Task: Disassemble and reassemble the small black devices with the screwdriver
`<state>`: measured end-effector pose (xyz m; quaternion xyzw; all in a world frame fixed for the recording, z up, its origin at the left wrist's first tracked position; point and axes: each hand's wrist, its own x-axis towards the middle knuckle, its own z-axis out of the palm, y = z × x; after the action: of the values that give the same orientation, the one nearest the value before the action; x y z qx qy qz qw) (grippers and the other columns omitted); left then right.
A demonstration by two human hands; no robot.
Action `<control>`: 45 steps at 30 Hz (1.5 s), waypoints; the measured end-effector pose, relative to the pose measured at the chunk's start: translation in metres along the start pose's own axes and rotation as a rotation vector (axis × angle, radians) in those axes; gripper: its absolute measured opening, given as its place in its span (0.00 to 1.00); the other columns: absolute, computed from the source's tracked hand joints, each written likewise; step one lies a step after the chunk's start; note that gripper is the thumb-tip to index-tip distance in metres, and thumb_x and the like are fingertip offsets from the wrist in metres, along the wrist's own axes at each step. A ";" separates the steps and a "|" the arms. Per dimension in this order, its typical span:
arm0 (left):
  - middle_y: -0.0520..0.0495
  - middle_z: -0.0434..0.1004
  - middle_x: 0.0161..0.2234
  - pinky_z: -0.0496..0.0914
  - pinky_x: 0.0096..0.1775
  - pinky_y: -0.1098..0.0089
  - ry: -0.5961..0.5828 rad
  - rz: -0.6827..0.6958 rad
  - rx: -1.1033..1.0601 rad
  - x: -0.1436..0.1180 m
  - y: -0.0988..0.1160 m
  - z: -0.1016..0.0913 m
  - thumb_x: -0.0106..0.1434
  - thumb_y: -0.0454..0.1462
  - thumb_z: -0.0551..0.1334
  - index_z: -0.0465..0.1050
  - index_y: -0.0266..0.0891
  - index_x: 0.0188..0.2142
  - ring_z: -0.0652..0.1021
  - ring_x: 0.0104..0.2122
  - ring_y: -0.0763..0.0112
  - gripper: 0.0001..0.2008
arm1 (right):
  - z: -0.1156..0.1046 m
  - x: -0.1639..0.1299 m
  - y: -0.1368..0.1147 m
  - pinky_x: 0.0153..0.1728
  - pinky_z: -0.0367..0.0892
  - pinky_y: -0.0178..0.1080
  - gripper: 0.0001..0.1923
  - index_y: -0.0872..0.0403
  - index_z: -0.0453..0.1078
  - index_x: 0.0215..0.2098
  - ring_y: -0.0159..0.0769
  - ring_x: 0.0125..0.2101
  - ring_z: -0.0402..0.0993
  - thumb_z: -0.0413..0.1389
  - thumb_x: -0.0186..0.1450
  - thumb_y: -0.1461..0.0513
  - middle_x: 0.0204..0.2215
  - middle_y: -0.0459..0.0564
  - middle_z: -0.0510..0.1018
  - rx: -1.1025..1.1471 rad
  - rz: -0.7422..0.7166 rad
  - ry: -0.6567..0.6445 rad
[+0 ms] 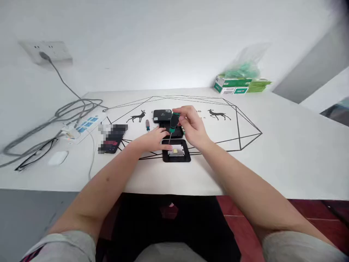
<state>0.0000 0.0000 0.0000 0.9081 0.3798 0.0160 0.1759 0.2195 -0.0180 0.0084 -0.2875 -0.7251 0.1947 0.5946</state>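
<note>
My right hand (193, 125) is closed round the black and green handle of a screwdriver (174, 120), held upright with its shaft pointing down. The tip comes down at the upper left of a black panel (185, 149) with a silver metal plate (178, 153) and a small yellowish square in it. My left hand (156, 140) rests at the panel's left side, thumb on the plate's edge, other fingers stretched toward a black open casing (178, 131) behind. Whether the left fingers pinch anything small is not clear.
A black box-shaped device (162, 115) and a second small screwdriver (147, 125) lie farther back. To the left are a phone (114, 139), a white power strip (87, 125), grey cables (79, 109) and a white mouse-like object (58, 158). Green-white boxes (234, 82) stand by the wall.
</note>
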 end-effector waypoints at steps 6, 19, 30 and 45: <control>0.34 0.70 0.68 0.63 0.68 0.52 0.024 0.012 0.024 0.001 -0.004 0.004 0.72 0.64 0.57 0.70 0.38 0.68 0.66 0.69 0.42 0.40 | 0.004 -0.001 -0.003 0.55 0.81 0.55 0.18 0.43 0.74 0.54 0.43 0.48 0.84 0.61 0.73 0.43 0.55 0.51 0.84 0.159 0.125 -0.024; 0.32 0.70 0.69 0.65 0.68 0.50 0.088 0.017 0.063 -0.001 -0.005 -0.001 0.71 0.60 0.64 0.75 0.37 0.64 0.66 0.70 0.42 0.35 | 0.004 -0.004 -0.004 0.58 0.81 0.56 0.17 0.42 0.70 0.60 0.47 0.62 0.78 0.57 0.75 0.51 0.65 0.53 0.75 0.129 0.118 -0.079; 0.39 0.77 0.57 0.66 0.69 0.46 0.217 0.199 -0.059 -0.001 -0.004 -0.001 0.66 0.41 0.72 0.84 0.44 0.44 0.68 0.68 0.44 0.08 | 0.002 -0.001 -0.003 0.52 0.82 0.56 0.15 0.43 0.75 0.55 0.45 0.49 0.81 0.57 0.76 0.48 0.52 0.52 0.81 0.063 0.065 -0.024; 0.41 0.80 0.53 0.70 0.65 0.51 0.207 0.243 -0.101 0.001 -0.001 0.001 0.67 0.38 0.68 0.84 0.43 0.33 0.73 0.63 0.49 0.06 | 0.003 -0.003 -0.008 0.50 0.82 0.52 0.18 0.42 0.71 0.61 0.46 0.55 0.77 0.58 0.74 0.53 0.58 0.53 0.76 0.072 0.097 -0.089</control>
<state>0.0001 0.0012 -0.0012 0.9308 0.2820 0.1496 0.1782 0.2155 -0.0256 0.0102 -0.2920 -0.7285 0.2619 0.5616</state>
